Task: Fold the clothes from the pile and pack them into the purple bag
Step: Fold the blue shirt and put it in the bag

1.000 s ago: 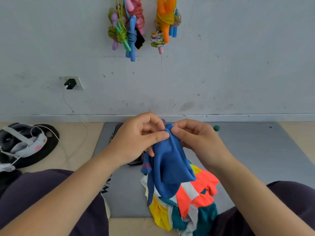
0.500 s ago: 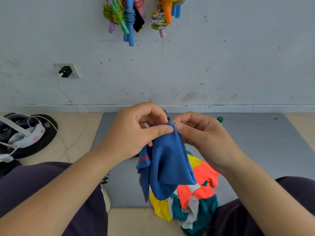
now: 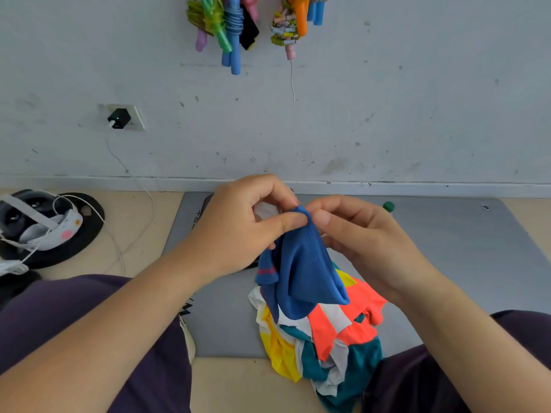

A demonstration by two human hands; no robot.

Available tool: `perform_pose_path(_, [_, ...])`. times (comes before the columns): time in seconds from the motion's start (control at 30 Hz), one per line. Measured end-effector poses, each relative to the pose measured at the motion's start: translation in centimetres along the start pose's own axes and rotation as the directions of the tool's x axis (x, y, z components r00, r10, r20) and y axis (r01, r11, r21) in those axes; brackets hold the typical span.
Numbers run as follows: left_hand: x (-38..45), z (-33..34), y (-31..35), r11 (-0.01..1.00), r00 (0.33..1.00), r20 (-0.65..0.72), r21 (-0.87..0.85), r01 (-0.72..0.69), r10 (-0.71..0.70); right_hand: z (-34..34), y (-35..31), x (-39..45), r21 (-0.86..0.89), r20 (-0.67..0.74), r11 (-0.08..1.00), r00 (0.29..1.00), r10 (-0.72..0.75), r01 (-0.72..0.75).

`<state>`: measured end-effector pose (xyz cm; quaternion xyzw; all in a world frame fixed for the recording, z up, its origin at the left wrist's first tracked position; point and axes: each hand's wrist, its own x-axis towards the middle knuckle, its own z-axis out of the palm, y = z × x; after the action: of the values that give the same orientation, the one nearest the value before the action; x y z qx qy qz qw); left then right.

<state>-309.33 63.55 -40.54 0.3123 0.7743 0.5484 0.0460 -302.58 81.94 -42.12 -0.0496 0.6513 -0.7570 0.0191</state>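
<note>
Black print on the grey mat (image 3: 447, 263) is unreadable.

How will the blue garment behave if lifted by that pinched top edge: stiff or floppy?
Probably floppy: the blue garment hangs in soft folds from where the left hand and right hand pinch it. Likely light, since fingertips alone hold it up.
</note>
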Motion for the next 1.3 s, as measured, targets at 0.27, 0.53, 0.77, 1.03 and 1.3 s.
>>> perform_pose_path(0.27, [0.4, -0.3, -0.6, 0.992, 0.998, 0.039, -0.114, 0.047, -0.043, 1.4, 1.3, 0.0, -0.412, -0.164, 0.886, 0.939, -0.303, 0.214])
perform_pose_path(0.53, [0.9, -1.2, -1.7, 0.976, 0.994, -0.031, -0.199, 0.092, -0.101, -0.3, 2.0, 0.5, -0.536, 0.008, 0.831, 0.986, -0.168, 0.146])
perform_pose_path(0.77, [1.3, -2.4, -2.9, 0.979, 0.983, -0.092, -0.143, 0.147, -0.161, -1.3, 2.4, 0.7, -0.555, -0.045, 0.810, 0.966, -0.255, 0.188])
perform_pose_path(1.03, [1.0, -2.5, -3.2, 0.974, 0.973, -0.098, -0.108, 0.200, -0.211, -2.5, 1.3, 0.5, -0.657, -0.056, 0.748, 0.984, -0.166, 0.089])
perform_pose_path(1.3, [1.1, -2.3, -3.4, 0.948, 0.969, -0.100, -0.253, 0.193, -0.225, -3.4, 1.4, 0.5, -0.803, 0.046, 0.596, 0.999, 0.004, 0.035])
